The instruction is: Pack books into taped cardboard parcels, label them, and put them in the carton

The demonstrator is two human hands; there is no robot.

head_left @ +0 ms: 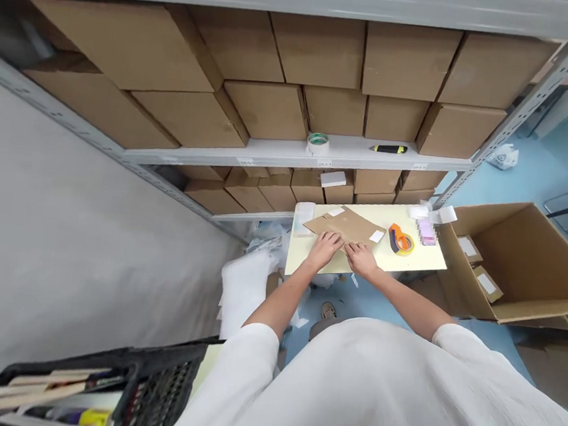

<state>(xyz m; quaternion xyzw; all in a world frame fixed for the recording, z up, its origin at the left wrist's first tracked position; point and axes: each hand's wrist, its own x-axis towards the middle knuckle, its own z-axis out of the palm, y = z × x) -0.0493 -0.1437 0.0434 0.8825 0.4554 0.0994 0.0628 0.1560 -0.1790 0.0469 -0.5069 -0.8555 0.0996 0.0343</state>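
A flat brown cardboard piece (356, 225) with small white labels lies on the pale yellow board (423, 256). My left hand (325, 247) rests at its lower left edge, fingers bent over the cardboard. Close beside it, my right hand (361, 257) has its fingers curled on the near edge of the same piece. Both hands touch the cardboard, and the thumbs are hard to make out. To the right of the cardboard sits an orange tape dispenser (402, 240) with a yellow roll. A clear plastic packet (304, 216) lies at the board's left end.
Brown boxes (314, 52) fill the metal shelf ahead, where a tape roll (317, 142) and a yellow-black cutter (390, 149) lie. A large open carton (535, 264) with small labelled boxes stands right. White foam sheets (244, 286) and a black crate (133, 366) are left.
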